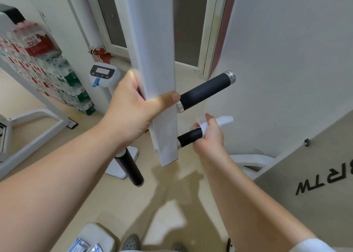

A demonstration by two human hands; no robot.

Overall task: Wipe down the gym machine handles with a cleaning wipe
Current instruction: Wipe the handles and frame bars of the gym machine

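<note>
Left hand [131, 110]: fingers gripping flat white metal bar [160, 61]. Right hand [210, 137], 4 o'clock of it: fingers clamp white cleaning wipe [223, 120] around short black handle [189, 137].

The grey pad [305, 162] at lower right carries black block lettering [322, 182], inverted relative to the camera. Legible characters are R, T and one W- or M-shaped character; a further character at the frame edge is cut off. The red wrap on the bottled-water pack [33, 41] at upper left bears white printed characters and a figure resembling "30"; both are blurred. The green bottle labels [71, 76] show white characters too small to read. The panel [102, 72] on the white unit shows no legible text.
</note>
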